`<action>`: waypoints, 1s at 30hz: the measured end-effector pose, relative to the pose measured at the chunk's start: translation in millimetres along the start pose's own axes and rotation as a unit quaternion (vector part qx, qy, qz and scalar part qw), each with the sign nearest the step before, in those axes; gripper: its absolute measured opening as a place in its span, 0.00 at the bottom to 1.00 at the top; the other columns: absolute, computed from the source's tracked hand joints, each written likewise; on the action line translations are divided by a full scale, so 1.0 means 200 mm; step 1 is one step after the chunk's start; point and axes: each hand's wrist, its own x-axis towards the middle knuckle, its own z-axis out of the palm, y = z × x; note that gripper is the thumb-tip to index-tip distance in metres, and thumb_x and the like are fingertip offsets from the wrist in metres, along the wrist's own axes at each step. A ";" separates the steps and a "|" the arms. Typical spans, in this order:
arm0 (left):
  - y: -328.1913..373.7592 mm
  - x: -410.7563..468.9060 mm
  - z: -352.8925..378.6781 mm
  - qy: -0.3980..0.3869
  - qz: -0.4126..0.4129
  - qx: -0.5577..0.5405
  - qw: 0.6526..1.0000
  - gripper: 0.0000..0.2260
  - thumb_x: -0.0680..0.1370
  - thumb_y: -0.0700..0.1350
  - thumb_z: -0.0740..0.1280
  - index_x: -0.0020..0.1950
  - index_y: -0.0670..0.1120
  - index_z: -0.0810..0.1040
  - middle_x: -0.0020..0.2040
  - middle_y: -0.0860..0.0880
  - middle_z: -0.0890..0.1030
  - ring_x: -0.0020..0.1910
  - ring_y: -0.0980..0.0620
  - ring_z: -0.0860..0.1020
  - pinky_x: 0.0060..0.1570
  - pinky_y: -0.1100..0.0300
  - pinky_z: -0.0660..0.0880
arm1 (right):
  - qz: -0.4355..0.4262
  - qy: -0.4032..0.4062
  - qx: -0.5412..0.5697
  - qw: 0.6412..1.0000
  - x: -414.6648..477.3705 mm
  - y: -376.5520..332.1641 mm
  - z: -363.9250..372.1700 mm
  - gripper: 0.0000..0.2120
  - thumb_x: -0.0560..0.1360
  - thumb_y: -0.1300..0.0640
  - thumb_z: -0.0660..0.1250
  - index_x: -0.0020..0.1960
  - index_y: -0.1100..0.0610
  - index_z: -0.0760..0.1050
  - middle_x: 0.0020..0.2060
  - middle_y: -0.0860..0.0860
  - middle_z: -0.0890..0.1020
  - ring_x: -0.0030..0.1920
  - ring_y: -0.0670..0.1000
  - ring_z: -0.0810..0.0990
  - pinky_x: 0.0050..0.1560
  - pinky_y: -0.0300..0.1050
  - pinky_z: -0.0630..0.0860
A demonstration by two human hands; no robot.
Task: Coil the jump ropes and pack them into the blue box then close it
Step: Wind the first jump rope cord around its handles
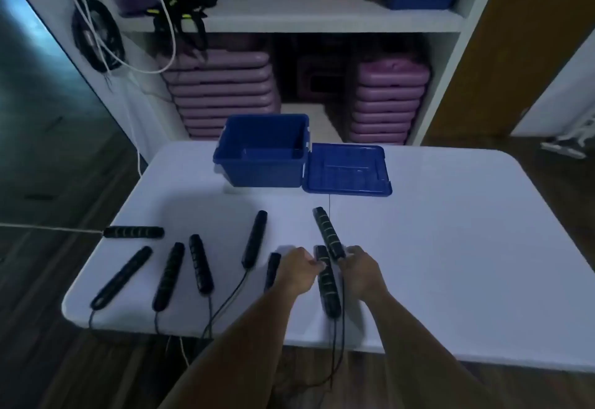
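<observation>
On the white tabletop (450, 215) the blue box (264, 164) stands open for packing, its lid (347, 170) beside it. In front of the box the left hand (297, 268) pinches one rope handle (327, 289) and the right hand (362, 268) grips a second handle (325, 230), likely to start coiling.

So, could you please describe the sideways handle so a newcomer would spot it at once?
Start at the white rectangular table and follow its left edge. The black ribbed jump rope handle there lies crosswise, a pale cord running off leftward; its neighbours lie lengthwise with black cords.
</observation>
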 end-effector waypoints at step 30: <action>0.25 -0.31 -0.30 0.028 0.002 -0.390 0.921 0.07 0.79 0.38 0.68 0.54 0.37 0.80 0.48 0.38 0.86 0.41 0.46 0.85 0.35 0.60 0.81 | 0.026 -0.086 0.404 0.910 -0.39 -0.25 -0.22 0.07 0.78 0.61 0.65 0.54 0.60 0.79 0.38 0.53 0.82 0.36 0.51 0.80 0.43 0.40 0.77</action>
